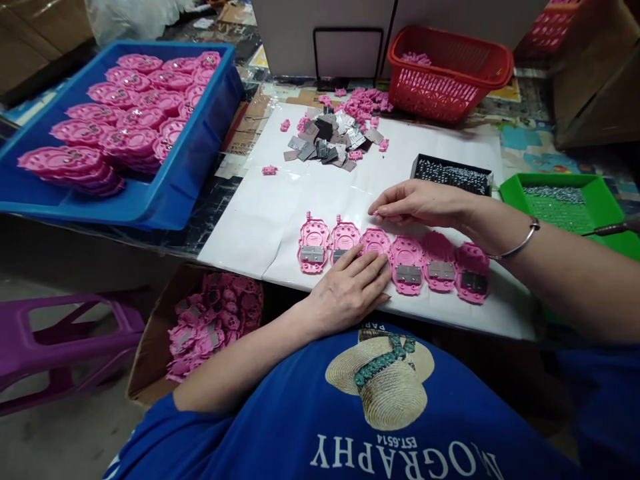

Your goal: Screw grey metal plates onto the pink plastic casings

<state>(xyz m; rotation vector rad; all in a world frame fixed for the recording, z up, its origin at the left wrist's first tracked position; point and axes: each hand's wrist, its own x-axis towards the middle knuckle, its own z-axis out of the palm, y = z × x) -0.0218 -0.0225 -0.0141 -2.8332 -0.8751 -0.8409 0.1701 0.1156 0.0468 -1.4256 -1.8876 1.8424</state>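
Observation:
A row of pink plastic shells (409, 253) lies along the table's near edge, with metal plates (408, 274) screwed or set into their lower halves. My left hand (350, 287) rests flat with fingers stretched over the second and third shells, hiding the lower part of the third. Just above the third shell's top edge, my right hand (415, 203) pinches a small pink plastic piece (376, 213), mostly covered by the fingertips. Similar small pink pieces (338, 218) stand at the top edges of the two leftmost shells.
Loose metal plates (325, 140) and small pink pieces (367, 103) are heaped farther back. A black tray (453, 175) and green tray (553, 210) hold screws. A red basket (450, 80) stands behind. Left are a blue tray (193, 160) of stacked shells, a carton (150, 360) and a purple stool (65, 333).

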